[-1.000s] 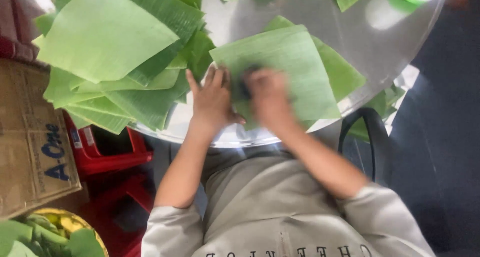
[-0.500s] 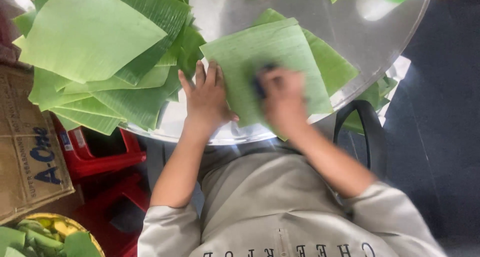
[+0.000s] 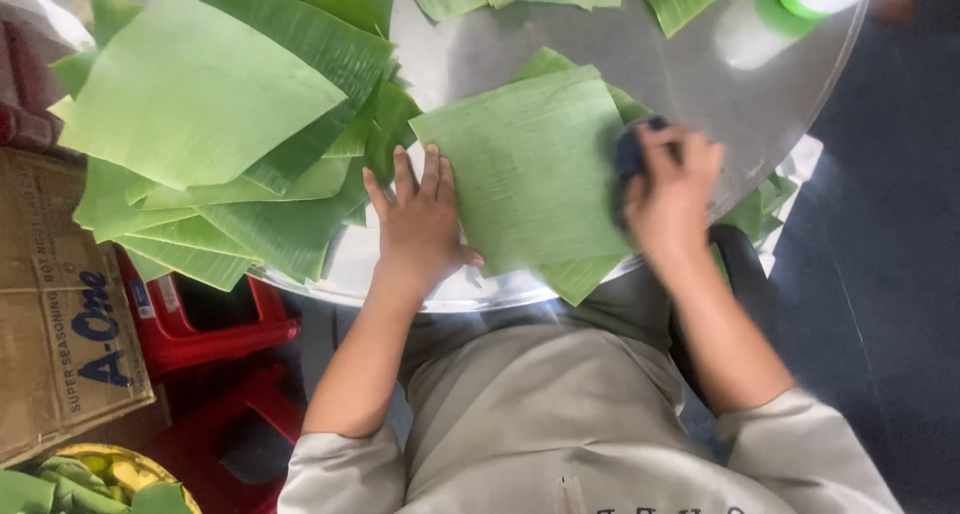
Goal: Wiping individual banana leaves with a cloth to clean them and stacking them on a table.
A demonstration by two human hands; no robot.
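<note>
A round metal table [image 3: 700,84] fills the upper view, a heap of banana leaves [image 3: 220,134] at ten o'clock. At centre lies a squarish leaf sheet [image 3: 525,174], its veins running roughly nine to three. The left hand [image 3: 420,224] presses it flat, fingers spread. The right hand [image 3: 672,189], at three o'clock, is closed around what seems a dark cloth [image 3: 630,154].
</note>
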